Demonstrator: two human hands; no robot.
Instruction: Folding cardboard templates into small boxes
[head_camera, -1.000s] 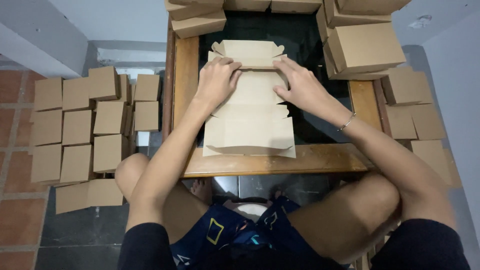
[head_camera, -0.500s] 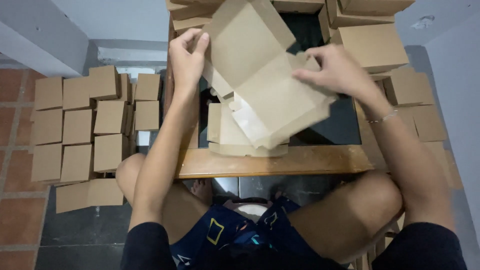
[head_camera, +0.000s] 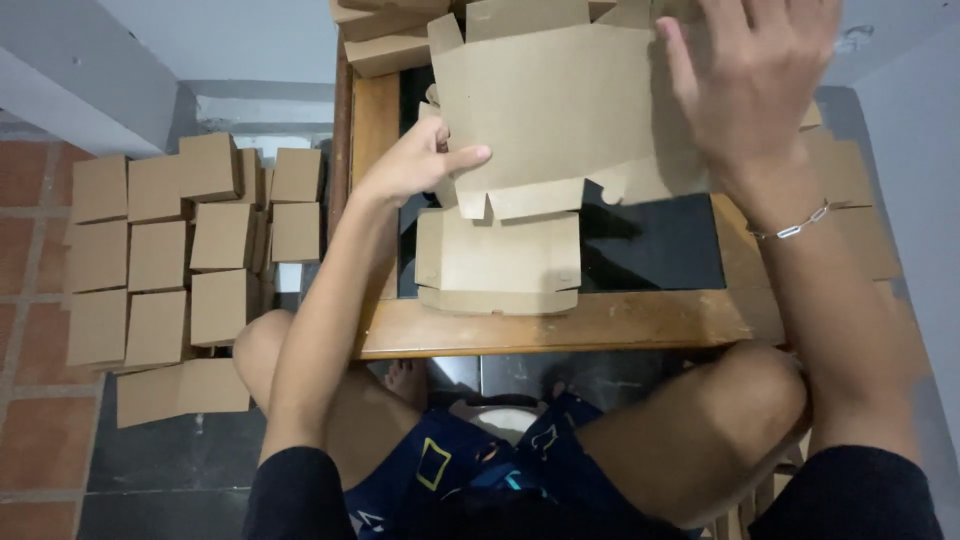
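Observation:
I hold a flat brown cardboard box blank (head_camera: 560, 110) raised above the low table (head_camera: 560, 325). My left hand (head_camera: 415, 165) pinches its lower left edge with thumb over the front. My right hand (head_camera: 750, 80) is spread against its right side, fingers apart, a chain bracelet on the wrist. Under the raised blank, a stack of flat box blanks (head_camera: 500, 260) lies on the table's dark top near the front edge.
Several folded brown boxes (head_camera: 190, 240) stand in rows on the floor at the left. More folded boxes (head_camera: 385, 40) are piled at the table's far edge and at the right (head_camera: 850, 190). My bare knees sit under the wooden front rim.
The top blank was lifted off the stack and swung up; it now faces me flatter and higher. My right hand moved from its edge to its right face.

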